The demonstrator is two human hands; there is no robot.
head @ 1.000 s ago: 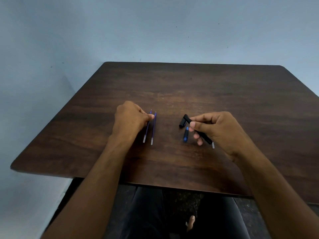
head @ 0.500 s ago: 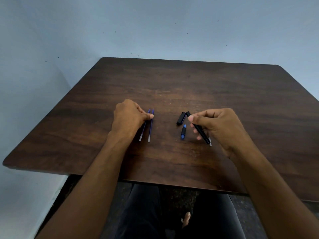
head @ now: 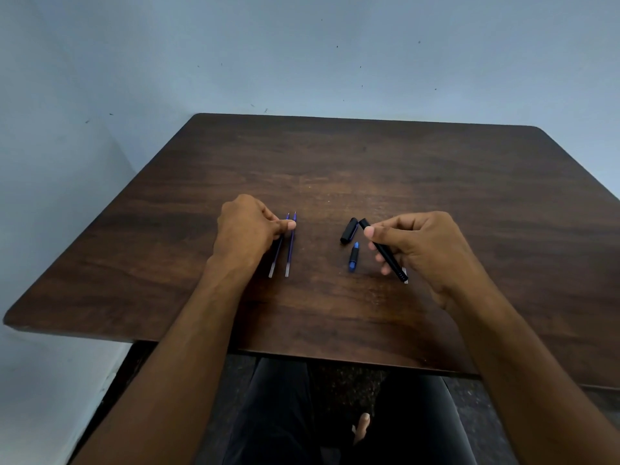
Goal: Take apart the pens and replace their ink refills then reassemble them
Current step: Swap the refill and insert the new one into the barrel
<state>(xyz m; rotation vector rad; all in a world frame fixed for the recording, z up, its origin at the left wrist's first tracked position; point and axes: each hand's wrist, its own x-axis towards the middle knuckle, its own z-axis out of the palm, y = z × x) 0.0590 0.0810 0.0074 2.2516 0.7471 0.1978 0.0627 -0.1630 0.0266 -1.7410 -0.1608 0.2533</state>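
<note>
Since the earlier frames little has shifted: both hands remain at the same stations, the left on the refills and the right keeping its hold on the barrel, which stays tilted as before.

Dark wooden table [head: 402,169]: stands against a pale blue wall [head: 302,55], rounded corners, near edge over the seated person's dark-clothed legs.

Left hand [head: 248,229]: knuckles up, fingers curled under, thumb tip pressing on the upper part of the refills. Whether the fingers pinch the left refill or merely rest on it cannot be told.

Right hand [head: 422,246]: fingers curled round the black pen barrel [head: 382,251], thumb and forefinger gripping near its far end. The barrel slants from upper left to lower right, its lower end near the table; a pale tip shows just beyond that end.

Two blue ink refills [head: 289,250]: lying side by side on the table, nearly parallel, points away from the person, clear ends nearest. The left one is partly hidden under the left hand.

Black pen cap [head: 349,230]: lying on the table just left of the barrel's far end, apart from the hand.

Small black-and-blue pen piece [head: 353,256]: lying on the table just below the cap, between the two hands.
</note>
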